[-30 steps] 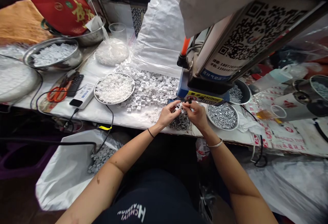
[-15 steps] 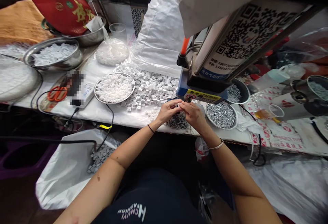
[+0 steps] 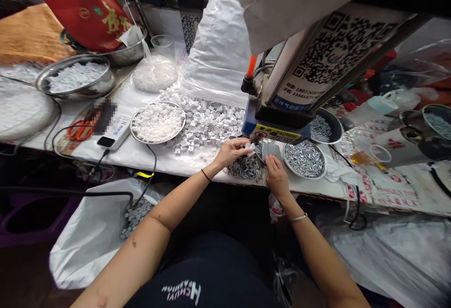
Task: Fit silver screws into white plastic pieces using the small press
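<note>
My left hand (image 3: 230, 152) pinches a small white block (image 3: 249, 146) just below the blue press head (image 3: 275, 131). My right hand (image 3: 277, 175) lies with its fingertips together on a grey metal plate (image 3: 270, 150); whether a small part is under them is too small to tell. Dark metal pieces (image 3: 244, 167) are heaped below the left fingers. To the right of my right hand stands a round tray of metal screws (image 3: 305, 159). Many white blocks (image 3: 211, 122) are piled behind my left hand.
A dish of small white pieces (image 3: 157, 121), a phone-like device (image 3: 114, 133) and orange-handled scissors (image 3: 80, 130) are on the left. Metal bowls (image 3: 75, 76) stand farther back. At the right are a dark bowl (image 3: 326, 127) and a squeeze bottle (image 3: 373, 108).
My right hand has parted from my left and moved right and down onto the grey plate. The white block in my left hand now shows more clearly.
</note>
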### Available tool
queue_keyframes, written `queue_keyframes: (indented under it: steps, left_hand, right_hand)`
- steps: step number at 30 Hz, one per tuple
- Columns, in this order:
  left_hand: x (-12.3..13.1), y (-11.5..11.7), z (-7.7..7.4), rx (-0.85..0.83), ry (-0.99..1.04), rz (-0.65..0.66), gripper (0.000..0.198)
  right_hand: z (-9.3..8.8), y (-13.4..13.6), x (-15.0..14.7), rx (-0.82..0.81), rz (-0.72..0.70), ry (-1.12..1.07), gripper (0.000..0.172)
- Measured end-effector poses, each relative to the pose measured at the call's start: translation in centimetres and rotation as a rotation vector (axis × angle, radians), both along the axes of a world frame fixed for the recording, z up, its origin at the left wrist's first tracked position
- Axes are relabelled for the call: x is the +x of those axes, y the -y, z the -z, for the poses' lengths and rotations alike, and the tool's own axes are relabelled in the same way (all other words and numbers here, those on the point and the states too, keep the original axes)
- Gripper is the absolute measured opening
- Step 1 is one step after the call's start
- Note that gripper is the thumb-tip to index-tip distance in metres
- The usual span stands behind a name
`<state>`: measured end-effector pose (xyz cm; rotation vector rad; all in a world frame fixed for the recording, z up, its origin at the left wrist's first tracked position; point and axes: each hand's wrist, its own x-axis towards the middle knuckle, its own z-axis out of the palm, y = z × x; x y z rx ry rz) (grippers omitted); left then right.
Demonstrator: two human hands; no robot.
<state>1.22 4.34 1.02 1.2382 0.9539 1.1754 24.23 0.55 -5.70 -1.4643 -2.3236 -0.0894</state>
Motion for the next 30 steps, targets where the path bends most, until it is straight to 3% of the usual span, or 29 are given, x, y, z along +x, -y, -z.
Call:
queue_keyframes:
  steps: [8, 15, 22, 26, 28, 30]
  left_hand:
    - [0.3, 0.0, 0.4, -0.027, 0.013, -0.038, 0.029]
    - [0.8, -0.1, 0.8, 0.075, -0.084, -0.054, 0.028]
    - [1.7, 0.4, 0.8, 0.051, 0.004, -0.062, 0.029]
    - [1.0, 2.5, -0.2, 0.216, -0.082, -0.053, 0.022]
    - [-1.1, 4.7, -1.2, 0.326, -0.192, -0.006, 0.021]
    - [-5.0, 7.9, -1.9, 0.351, -0.357, 0.003, 0.022]
  right_hand:
    - [-0.7, 0.1, -0.1, 0.104, 0.067, -0.016, 0.048]
    - [2.0, 0.8, 0.0, 0.187, 0.052, -0.021, 0.045]
    - [2.9, 0.6, 0.4, 0.197, 0.046, -0.082, 0.053]
    - [3.1, 0.7, 0.5, 0.236, 0.069, -0.108, 0.053]
    - [3.2, 0.7, 0.5, 0.248, 0.082, -0.119, 0.051]
    - [3.2, 0.7, 0.5, 0.250, 0.080, -0.125, 0.050]
